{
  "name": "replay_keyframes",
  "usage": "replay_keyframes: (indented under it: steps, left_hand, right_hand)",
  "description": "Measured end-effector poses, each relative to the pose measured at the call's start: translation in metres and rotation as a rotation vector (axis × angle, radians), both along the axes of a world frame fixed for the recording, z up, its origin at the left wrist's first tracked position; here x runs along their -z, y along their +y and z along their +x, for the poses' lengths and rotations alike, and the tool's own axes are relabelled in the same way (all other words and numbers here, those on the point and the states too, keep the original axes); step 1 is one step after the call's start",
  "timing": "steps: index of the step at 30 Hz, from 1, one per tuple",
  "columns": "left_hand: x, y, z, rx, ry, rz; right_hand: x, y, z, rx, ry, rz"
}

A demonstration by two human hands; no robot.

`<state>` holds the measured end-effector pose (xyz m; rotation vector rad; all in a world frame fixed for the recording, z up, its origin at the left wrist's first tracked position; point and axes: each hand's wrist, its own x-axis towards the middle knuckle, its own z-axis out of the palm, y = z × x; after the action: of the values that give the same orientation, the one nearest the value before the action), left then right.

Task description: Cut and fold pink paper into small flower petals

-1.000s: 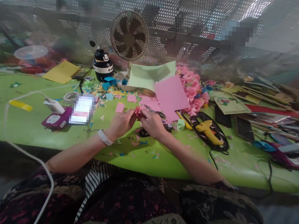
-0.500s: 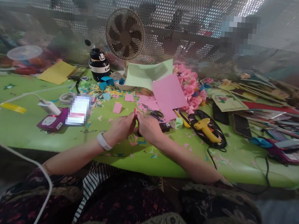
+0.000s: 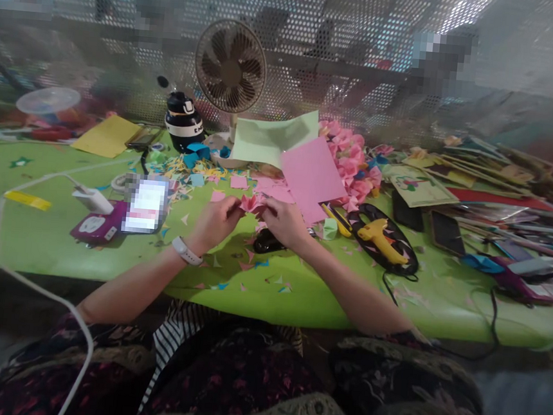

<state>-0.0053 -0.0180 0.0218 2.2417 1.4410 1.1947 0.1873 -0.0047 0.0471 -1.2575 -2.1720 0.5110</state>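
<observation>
A small pink folded paper piece (image 3: 250,204) is spread between my two hands above the green table. My left hand (image 3: 217,223) pinches its left side, with a white band on the wrist. On the right side, my right hand (image 3: 282,222) grips it between thumb and fingers. Below the hands lies a dark object (image 3: 268,241), partly covered by my right hand. A pink sheet (image 3: 314,175) lies beyond my right hand, overlapping a pale green sheet (image 3: 272,141). Just past my left hand is a small pink paper piece (image 3: 217,196).
A yellow glue gun (image 3: 384,241) rests on a black tray at the right, beside phones. Pink paper flowers (image 3: 351,159) are heaped behind. A lit phone (image 3: 145,206) and purple device (image 3: 97,224) lie left. A fan (image 3: 231,71) and bottle (image 3: 184,123) stand behind.
My hands have moved apart, and the pink folded piece now shows opened out between them. More of the dark object beneath is visible.
</observation>
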Motion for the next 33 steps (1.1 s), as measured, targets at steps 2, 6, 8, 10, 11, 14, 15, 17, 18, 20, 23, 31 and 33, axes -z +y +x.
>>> replay_keyframes:
  steps: [2, 6, 8, 10, 11, 14, 15, 17, 18, 20, 23, 31, 33]
  left_hand:
    - [0.0004, 0.0003, 0.0002, -0.002, -0.02, 0.003]
    - [0.002, 0.0017, 0.0007, 0.033, -0.1, -0.008]
    - [0.0029, 0.0025, 0.0003, 0.036, -0.103, 0.009]
    - [0.0038, 0.0031, -0.0005, 0.019, -0.067, 0.057]
    - [0.0041, 0.0031, -0.0009, 0.01, -0.045, 0.083]
    - [0.0048, 0.0029, -0.0019, -0.005, 0.011, 0.118]
    - [0.005, 0.0029, -0.0022, -0.009, 0.024, 0.12]
    - [0.0053, 0.003, -0.0027, -0.011, 0.046, 0.119]
    - [0.0055, 0.0032, -0.003, -0.009, 0.056, 0.116]
    - [0.006, 0.0037, -0.0035, -0.008, 0.075, 0.109]
    - [0.0068, 0.0043, -0.0034, -0.008, 0.074, 0.103]
    - [0.0081, 0.0064, -0.003, 0.024, -0.045, 0.053]
    - [0.0081, 0.0072, -0.0041, 0.007, -0.043, 0.044]
  right_hand:
    - [0.0006, 0.0013, 0.001, -0.004, 0.023, -0.008]
    - [-0.0003, 0.0024, 0.0015, 0.009, 0.01, -0.006]
    - [-0.0008, 0.0031, 0.0015, 0.016, 0.0, -0.002]
    - [-0.0005, 0.0039, 0.0014, 0.019, -0.001, 0.005]
    - [-0.0001, 0.0042, 0.0013, 0.018, 0.005, 0.01]
    - [0.0019, 0.0051, 0.0011, -0.006, 0.036, 0.036]
    - [0.0027, 0.0053, 0.0012, -0.012, 0.047, 0.047]
    - [0.0042, 0.0056, 0.002, -0.01, 0.054, 0.069]
    - [0.005, 0.0059, 0.0025, -0.003, 0.05, 0.083]
    - [0.0065, 0.0067, 0.0038, 0.008, 0.02, 0.113]
    - [0.0084, 0.0087, 0.0052, 0.022, -0.029, 0.152]
    - [0.0075, 0.0104, 0.0061, 0.035, -0.029, 0.134]
    - [0.0067, 0.0103, 0.0062, 0.04, -0.022, 0.121]
